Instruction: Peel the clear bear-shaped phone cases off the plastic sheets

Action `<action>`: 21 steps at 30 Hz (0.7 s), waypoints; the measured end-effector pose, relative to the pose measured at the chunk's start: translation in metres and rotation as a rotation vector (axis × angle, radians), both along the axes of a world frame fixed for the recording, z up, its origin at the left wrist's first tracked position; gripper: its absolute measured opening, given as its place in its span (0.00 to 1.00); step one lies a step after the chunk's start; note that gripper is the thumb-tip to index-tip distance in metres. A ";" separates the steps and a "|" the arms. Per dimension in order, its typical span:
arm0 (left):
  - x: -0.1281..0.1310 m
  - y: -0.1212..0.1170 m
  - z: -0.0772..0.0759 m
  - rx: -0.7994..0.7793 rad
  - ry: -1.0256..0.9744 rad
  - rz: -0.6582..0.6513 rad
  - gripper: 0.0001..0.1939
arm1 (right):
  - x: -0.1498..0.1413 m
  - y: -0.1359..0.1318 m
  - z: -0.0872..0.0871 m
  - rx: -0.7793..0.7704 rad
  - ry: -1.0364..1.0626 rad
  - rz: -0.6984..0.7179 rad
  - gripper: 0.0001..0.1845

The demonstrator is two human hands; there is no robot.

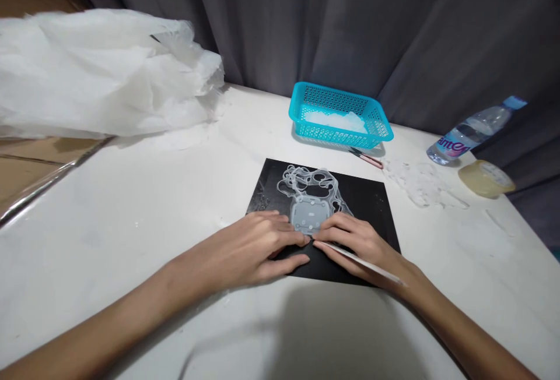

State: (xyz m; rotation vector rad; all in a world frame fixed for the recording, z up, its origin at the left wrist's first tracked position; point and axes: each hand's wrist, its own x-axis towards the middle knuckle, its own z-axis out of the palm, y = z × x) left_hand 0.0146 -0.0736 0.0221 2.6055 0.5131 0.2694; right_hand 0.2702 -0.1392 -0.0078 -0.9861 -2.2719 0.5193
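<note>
A translucent, rounded-square plastic piece (311,212) with small holes lies on a black mat (371,205). Loops of thin clear trimmings (306,179) spread from its far side and right edge. My left hand (275,243) rests on the mat with fingers stretched out and thumb apart, its fingertips at the piece's left and near edge. Between the thumb and fingers of my right hand (354,243) is a slim white pen-like tool (363,261), its tip by the piece's near edge. That tip is too small to make out.
Behind the mat stands a blue basket (297,103) holding whitish pieces. A pink-handled cutter (370,159) lies before it. Clear scraps (422,182), a water bottle (470,135) and a tape roll (486,178) are at right. A large white plastic bag (100,74) covers the far left.
</note>
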 end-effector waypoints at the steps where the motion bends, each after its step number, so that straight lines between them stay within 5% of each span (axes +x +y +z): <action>1: 0.000 0.000 0.000 -0.005 0.010 0.000 0.14 | 0.000 0.000 0.000 0.025 -0.011 0.003 0.07; 15: 0.003 0.000 -0.001 0.028 0.022 0.002 0.14 | 0.001 -0.001 0.001 0.171 -0.182 -0.005 0.11; 21: 0.002 -0.001 -0.002 0.013 0.028 0.007 0.13 | 0.007 -0.005 0.005 0.120 -0.192 -0.015 0.09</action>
